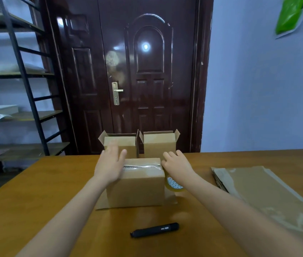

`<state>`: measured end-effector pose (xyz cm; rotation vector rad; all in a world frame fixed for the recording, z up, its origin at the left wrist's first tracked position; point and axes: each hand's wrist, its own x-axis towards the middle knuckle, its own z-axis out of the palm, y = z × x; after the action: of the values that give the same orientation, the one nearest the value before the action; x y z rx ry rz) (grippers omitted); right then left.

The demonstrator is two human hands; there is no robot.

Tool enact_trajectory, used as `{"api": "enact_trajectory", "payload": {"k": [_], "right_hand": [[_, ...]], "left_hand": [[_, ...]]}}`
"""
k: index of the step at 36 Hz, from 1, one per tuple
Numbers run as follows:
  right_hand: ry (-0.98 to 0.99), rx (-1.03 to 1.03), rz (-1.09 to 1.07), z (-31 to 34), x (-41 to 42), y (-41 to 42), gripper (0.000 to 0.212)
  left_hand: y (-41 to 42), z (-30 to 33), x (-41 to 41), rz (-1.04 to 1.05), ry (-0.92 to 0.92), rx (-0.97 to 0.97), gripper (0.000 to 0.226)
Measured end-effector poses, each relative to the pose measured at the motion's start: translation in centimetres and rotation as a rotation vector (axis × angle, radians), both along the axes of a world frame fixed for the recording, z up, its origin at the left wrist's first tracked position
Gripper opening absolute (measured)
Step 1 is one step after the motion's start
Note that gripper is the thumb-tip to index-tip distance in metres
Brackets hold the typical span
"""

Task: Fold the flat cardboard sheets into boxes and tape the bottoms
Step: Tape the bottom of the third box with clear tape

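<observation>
Brown cardboard box (135,184), bottom up, carries clear tape (141,166); left hand (109,164) fingers spread flat, right hand (176,164) fingers pressing its edge. Behind it stand two finished open boxes (139,143); right of it, flat cardboard sheets (219,179) remain.

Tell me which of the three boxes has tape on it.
The near box between both hands, tape strip across its upward face; the two far boxes stand open-topped.

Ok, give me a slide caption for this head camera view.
Both hands, left hand and right hand, steady an upturned box with taped bottom seam; two finished boxes behind.
</observation>
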<state>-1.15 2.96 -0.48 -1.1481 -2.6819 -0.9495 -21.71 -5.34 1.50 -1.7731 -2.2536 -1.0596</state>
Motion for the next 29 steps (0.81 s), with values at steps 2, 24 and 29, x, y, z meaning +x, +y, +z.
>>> {"api": "enact_trajectory", "payload": {"k": [2, 24, 29], "right_hand": [[0.003, -0.004, 0.000, 0.0, 0.1, -0.1, 0.039], [0.163, -0.051, 0.056, -0.8, 0.0, 0.5, 0.024], [0.239, -0.139, 0.084, -0.9, 0.1, 0.8, 0.029]], "left_hand": [[1.2, -0.6, 0.3, -0.062, 0.107, -0.145, 0.058], [5.9, -1.8, 5.4, 0.010, 0.321, -0.551, 0.060], [5.8, -1.4, 5.6, 0.025, 0.274, -0.646, 0.073]]}}
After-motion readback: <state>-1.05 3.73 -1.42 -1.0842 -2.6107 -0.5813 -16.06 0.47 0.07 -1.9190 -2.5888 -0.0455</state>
